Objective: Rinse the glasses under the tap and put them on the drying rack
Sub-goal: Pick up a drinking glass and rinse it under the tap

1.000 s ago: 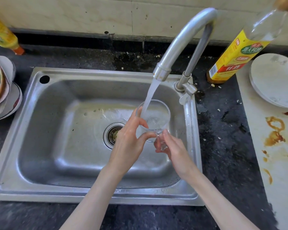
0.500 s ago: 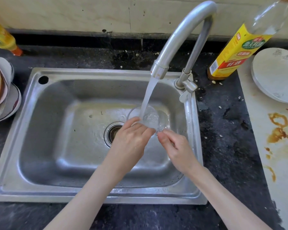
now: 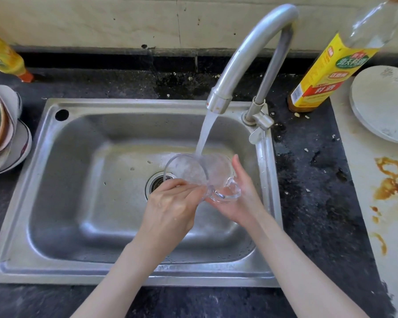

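Right, both hands are over the steel sink (image 3: pixel 62 180), and between them sits the glass (image 3: pixel 193 172), a clear cup with a handle, tipped on its side with its mouth facing left; water (image 3: pixel 205 136) pours from the tap (image 3: pixel 244 58) straight down onto its upper wall, just behind the rim; the left hand (image 3: pixel 172 207) is knuckles up, its fingers curled and pinching the near edge of the glass close to the handle; the right hand (image 3: pixel 241 198) lies palm up beneath the base, fingers loosely bent and cradling the bottom, thumb raised alongside the right wall of the glass; so the glass is held clear of the basin floor, above and just right of the drain (image 3: pixel 156 182), in the right half of the sink; out on the dark counter (image 3: pixel 308 180), a yellow-labelled bottle (image 3: pixel 326 72) stands far right of the tap base; beyond it a pale round plate (image 3: pixel 381 104) rests on a light board (image 3: pixel 388 226) marked with brown stains; over on the left edge a stack of bowls and plates (image 3: pixel 2 134) leans just beside the sink rim; a yellow bottle with an orange cap (image 3: pixel 5 58) lies at the far left against the wall.
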`<action>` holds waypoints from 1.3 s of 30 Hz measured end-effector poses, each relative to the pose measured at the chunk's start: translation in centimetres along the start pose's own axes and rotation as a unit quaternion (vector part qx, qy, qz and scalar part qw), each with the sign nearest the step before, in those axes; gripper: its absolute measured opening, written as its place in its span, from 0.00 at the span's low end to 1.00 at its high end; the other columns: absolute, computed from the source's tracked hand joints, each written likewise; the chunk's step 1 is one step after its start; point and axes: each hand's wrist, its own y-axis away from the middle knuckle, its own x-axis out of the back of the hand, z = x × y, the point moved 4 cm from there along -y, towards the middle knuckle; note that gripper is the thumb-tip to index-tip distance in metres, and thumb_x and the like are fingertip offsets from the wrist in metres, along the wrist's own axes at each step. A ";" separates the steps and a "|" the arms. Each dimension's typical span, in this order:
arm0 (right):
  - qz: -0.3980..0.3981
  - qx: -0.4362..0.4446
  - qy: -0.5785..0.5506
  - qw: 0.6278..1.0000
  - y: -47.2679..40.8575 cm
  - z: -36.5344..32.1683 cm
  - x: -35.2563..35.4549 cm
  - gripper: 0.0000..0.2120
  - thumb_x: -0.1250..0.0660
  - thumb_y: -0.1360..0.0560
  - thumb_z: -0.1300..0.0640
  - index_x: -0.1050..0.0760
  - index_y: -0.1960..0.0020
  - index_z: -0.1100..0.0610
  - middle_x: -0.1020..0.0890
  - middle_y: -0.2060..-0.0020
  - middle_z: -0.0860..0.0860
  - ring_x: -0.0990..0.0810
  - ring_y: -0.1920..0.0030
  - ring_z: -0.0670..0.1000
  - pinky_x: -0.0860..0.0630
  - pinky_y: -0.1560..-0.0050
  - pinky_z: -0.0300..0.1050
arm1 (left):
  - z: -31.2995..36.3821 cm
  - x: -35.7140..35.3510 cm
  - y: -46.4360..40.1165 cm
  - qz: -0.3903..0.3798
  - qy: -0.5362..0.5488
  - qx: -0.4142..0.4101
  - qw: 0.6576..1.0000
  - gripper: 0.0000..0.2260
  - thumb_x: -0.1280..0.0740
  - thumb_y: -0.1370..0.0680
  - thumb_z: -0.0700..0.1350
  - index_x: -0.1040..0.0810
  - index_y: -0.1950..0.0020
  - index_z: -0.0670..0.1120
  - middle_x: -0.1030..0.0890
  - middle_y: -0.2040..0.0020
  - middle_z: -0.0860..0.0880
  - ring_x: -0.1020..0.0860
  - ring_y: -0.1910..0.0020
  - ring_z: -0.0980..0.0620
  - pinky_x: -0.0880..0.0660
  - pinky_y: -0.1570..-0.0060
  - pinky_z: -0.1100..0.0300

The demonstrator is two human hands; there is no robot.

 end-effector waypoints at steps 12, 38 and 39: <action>-0.064 0.116 -0.018 0.991 -1.4 -1.0 -0.4 0.15 0.36 0.27 0.51 0.24 0.47 0.61 0.18 0.58 0.57 0.19 0.58 0.53 0.21 0.55 0.44 | -1.8 -2.1 -1.4 -0.357 0.564 0.313 0.676 0.33 0.38 0.38 0.39 0.35 0.33 0.55 0.22 0.39 0.57 0.28 0.38 0.67 0.31 0.42 0.71; -0.076 0.227 0.159 0.958 -1.2 -1.9 -0.8 0.15 0.35 0.30 0.47 0.24 0.45 0.50 0.22 0.55 0.57 0.24 0.52 0.57 0.28 0.51 0.51 | -2.0 -2.1 -2.2 -0.062 0.837 0.505 0.203 0.23 0.42 0.26 0.43 0.30 0.40 0.24 0.28 0.39 0.28 0.27 0.37 0.34 0.30 0.42 0.38; -0.089 0.226 0.157 0.957 -1.1 -2.1 -0.8 0.16 0.36 0.30 0.47 0.23 0.45 0.49 0.21 0.54 0.56 0.23 0.52 0.56 0.28 0.50 0.51 | -2.0 -2.1 -2.5 -0.063 0.848 0.498 0.171 0.25 0.43 0.26 0.43 0.33 0.38 0.24 0.29 0.37 0.27 0.29 0.36 0.33 0.32 0.41 0.37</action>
